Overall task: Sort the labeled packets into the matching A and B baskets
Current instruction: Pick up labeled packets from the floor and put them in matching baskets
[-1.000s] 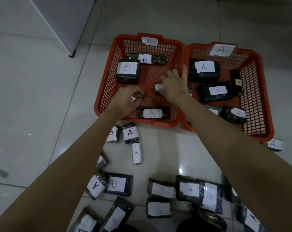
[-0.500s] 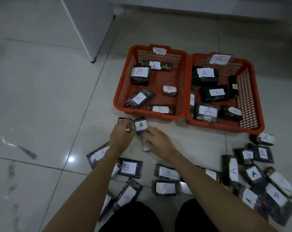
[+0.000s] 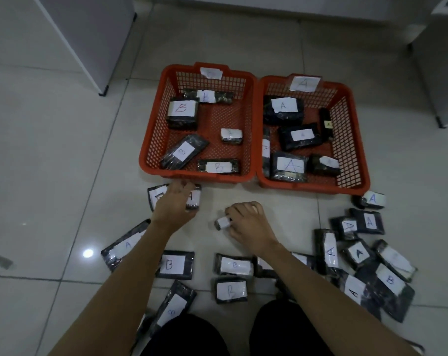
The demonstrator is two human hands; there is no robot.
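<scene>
Two orange baskets stand side by side on the tiled floor: basket B [image 3: 151,147] on the left and basket A [image 3: 356,150] on the right, each holding several dark packets with white labels. My left hand [image 3: 173,205] lies over a packet marked A [image 3: 195,199] just in front of basket B, fingers curled onto it. My right hand [image 3: 247,223] grips a small roll-shaped packet [image 3: 223,223] on the floor; its letter cannot be read. More labeled packets lie scattered in front, such as a B packet [image 3: 175,264] and another B packet [image 3: 230,290].
A heap of A and B packets [image 3: 366,255] lies at the right front, and one A packet [image 3: 372,199] sits by basket A's corner. A white cabinet [image 3: 89,34] stands at back left, another unit [image 3: 441,73] at back right. My dark-clad knees [image 3: 187,337] are at the bottom edge.
Both hands left basket B, where a B packet now lies, and came down to the floor. The right hand has closed on the small roll packet and drawn it to the right.
</scene>
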